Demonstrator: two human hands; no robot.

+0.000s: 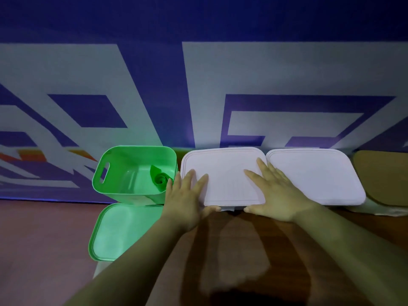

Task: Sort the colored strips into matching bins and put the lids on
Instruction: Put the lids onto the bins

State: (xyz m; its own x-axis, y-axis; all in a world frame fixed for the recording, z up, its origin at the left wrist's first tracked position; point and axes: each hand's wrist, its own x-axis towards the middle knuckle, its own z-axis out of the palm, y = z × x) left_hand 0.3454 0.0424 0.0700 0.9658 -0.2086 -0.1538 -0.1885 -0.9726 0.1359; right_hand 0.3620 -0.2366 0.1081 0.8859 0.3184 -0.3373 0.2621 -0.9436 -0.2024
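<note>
A pale lid [227, 173] is pressed from above by both hands, and it is seated on a bin of which only a sliver shows below the near edge. The left hand [185, 199] is laid flat on the lid's near left corner, fingers straight and spread, with the thumb set against the near rim. The right hand [280, 195] is laid the same way on the right side, its fingers reaching toward the far right corner. Nothing is grasped by either hand.

Just left of the left hand, an open green bin [103, 173] is seen, with a rolled green strip [160, 177] lying inside against its right wall. A green lid [123, 230] is laid flat on the table in front of that bin. A second pale lid [315, 175] is set just right of the pressed one, and a tan lid [382, 173] is seen beyond it.

All is set on a reddish-brown wooden table [33, 239], backed by a blue and white banner [198, 85]. The room is dimly lit.
</note>
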